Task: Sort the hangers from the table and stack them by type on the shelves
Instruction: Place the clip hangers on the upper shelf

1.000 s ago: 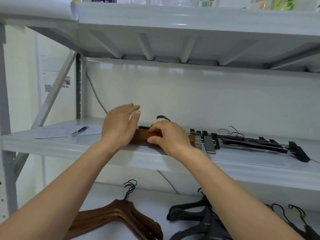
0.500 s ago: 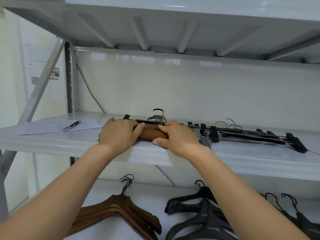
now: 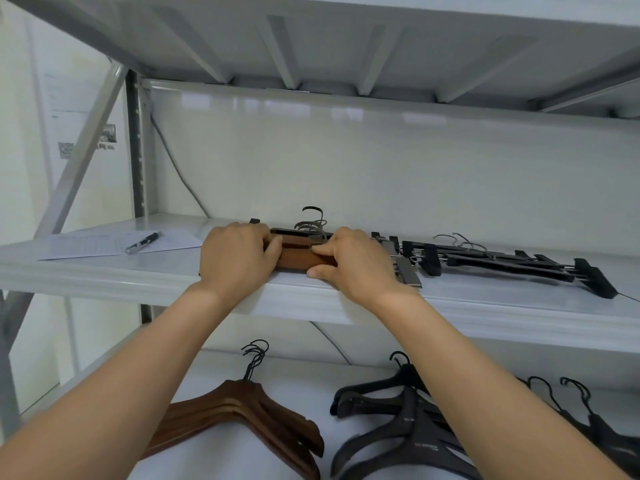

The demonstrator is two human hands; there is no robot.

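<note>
A stack of wooden clip hangers point(image 3: 298, 255) lies on the middle shelf point(image 3: 311, 299), its metal hooks pointing to the back wall. My left hand point(image 3: 235, 256) grips the stack's left end with curled fingers. My right hand point(image 3: 353, 263) grips the right part, thumb against the front edge; its metal clip point(image 3: 408, 273) sticks out beside my wrist. Black clip hangers point(image 3: 512, 263) lie in a stack to the right on the same shelf.
A sheet of paper point(image 3: 104, 242) with a pen point(image 3: 143, 241) lies at the shelf's left. On the shelf below lie brown wooden coat hangers point(image 3: 249, 414), black plastic coat hangers point(image 3: 398, 420) and more black hangers point(image 3: 588, 417) at the right. Another shelf point(image 3: 346, 36) hangs close overhead.
My left hand, open above the wooden stack a second ago, has come down and closed on its left end. Both hands now hold the stack; the view shifted slightly.
</note>
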